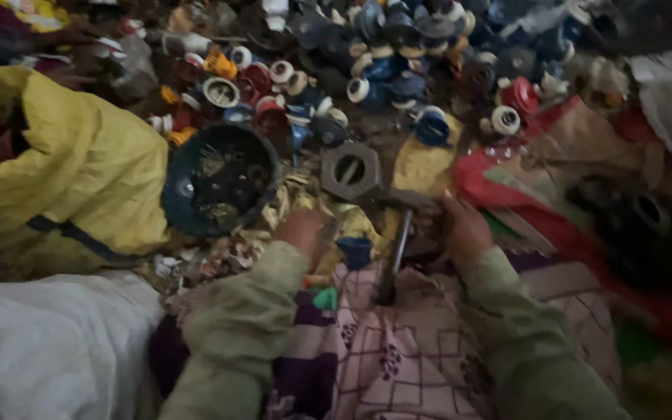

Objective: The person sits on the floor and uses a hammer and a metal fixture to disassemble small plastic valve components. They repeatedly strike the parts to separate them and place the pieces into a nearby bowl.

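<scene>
On the littered floor before the lap, the right hand [467,227] grips a hammer [395,247] beside a metal block [350,171]; the left hand [302,232] looks closed, contents unclear. Sorting caps seems underway; striking needs steady aim.

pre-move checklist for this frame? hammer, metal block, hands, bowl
1. Hammer in view: ok, handle runs up to a head near the metal block.
2. Right hand on the hammer: cannot tell, blurred; it sits beside the head.
3. Left hand clear of the block: ok, it lies below and left of it.
4. Block top free: ok, only its round hole shows.
5. Dark bowl upright: ok, scraps inside.
6. Blue cap between the hands: ok, apart from both.
</scene>
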